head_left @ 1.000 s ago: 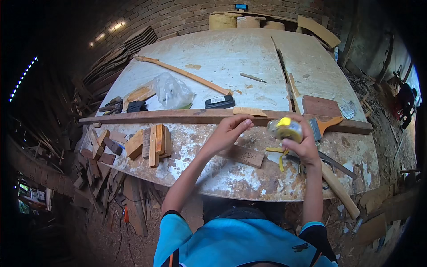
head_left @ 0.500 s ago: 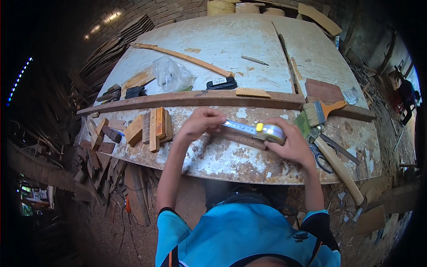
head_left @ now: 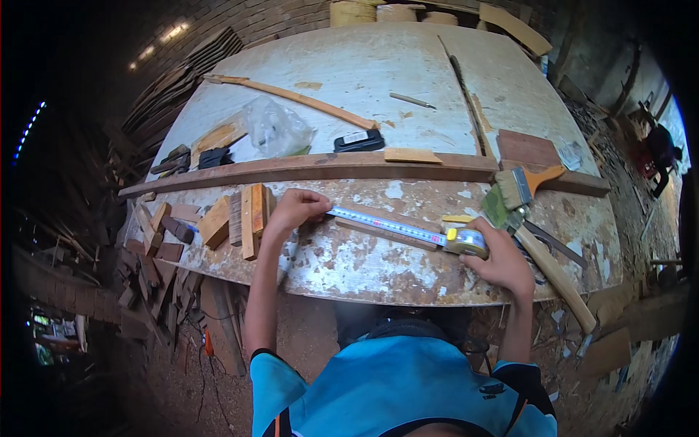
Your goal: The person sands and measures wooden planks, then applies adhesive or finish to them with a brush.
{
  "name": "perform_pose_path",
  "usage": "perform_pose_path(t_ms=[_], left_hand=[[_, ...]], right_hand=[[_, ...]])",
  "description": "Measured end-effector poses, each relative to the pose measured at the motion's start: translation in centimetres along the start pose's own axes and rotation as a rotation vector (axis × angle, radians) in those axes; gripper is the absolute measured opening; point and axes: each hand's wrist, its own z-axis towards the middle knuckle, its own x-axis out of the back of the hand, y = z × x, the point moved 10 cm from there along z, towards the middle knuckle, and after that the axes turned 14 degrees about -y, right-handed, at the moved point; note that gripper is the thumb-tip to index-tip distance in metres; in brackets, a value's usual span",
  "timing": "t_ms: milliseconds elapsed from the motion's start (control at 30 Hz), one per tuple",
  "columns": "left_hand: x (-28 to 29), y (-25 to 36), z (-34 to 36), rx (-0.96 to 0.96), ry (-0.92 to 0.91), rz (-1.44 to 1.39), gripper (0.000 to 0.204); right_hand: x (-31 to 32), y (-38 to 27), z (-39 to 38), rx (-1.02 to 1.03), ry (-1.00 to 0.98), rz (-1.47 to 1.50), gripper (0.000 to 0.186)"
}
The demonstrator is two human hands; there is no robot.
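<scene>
My left hand [head_left: 297, 210] pinches the end of a white tape blade [head_left: 378, 224], which is pulled out over a short brown board [head_left: 386, 240] on the worn worktable [head_left: 364, 277]. My right hand [head_left: 499, 258] grips the yellow-and-silver tape measure case [head_left: 466, 240] at the board's right end. To the left of my left hand stand several wooden blocks [head_left: 250, 233]. Right of my right hand lie a wide brush [head_left: 518, 186] with an orange handle and a long wooden-handled tool [head_left: 553, 280], partly overlapping a dark metal strip [head_left: 564, 249].
A long timber [head_left: 306, 169] crosses the table behind my hands, with a plastic bag [head_left: 269, 127], black case [head_left: 357, 142], slim rod [head_left: 411, 100] and wooden strip [head_left: 298, 97] beyond. Offcuts [head_left: 145, 284] pile at left. A dark, indistinct shape, possibly a person [head_left: 659, 149], is at far right.
My hands have moved apart: the tape blade is now drawn out long, my left hand farther left, and the case in my right hand lowered toward the board.
</scene>
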Motion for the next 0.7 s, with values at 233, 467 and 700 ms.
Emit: perform_pose_path(t_ms=[233,467,700], left_hand=[[-0.8,-0.5,1.2,-0.076,-0.057,-0.07,0.017],[-1.9,0.0,0.6,-0.054,-0.035,0.04,0.018],[-2.1,0.1,-0.3,-0.055,0.0,0.025,0.019]], right_hand=[[-0.5,0.6,-1.1,-0.127,-0.044,-0.034,0.046],[-0.9,-1.0,0.2,0.008,-0.015,0.036,0.047],[0.1,0.1,1.4,0.016,0.014,0.026,0.045]])
